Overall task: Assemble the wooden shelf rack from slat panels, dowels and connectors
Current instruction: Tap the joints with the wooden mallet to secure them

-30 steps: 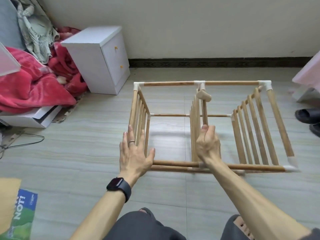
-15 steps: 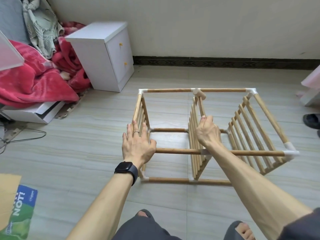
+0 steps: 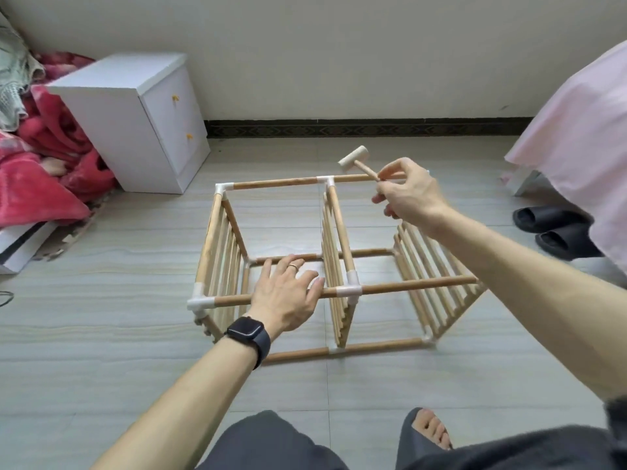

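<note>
The rack [image 3: 340,228] stands on the tiled floor [image 3: 101,334] right in front of the person, a box of dowels with three slat panels upright inside it: left, middle and right. The left hand [image 3: 286,296] lies flat on the near top dowel [image 3: 410,285], fingers spread wide and gripping nothing, just left of the white T-connector [image 3: 349,290]. A dark watch [image 3: 247,334] sits on that wrist. Up at the back, the right hand [image 3: 407,193] pinches the handle of a small wooden mallet [image 3: 359,162], head raised and pointing left, hovering above the far top dowel [image 3: 274,182] and clear of it. A white cabinet [image 3: 135,123] stands off to the left against a red blanket [image 3: 44,157], and black slippers [image 3: 556,228] lie at the right.
</note>
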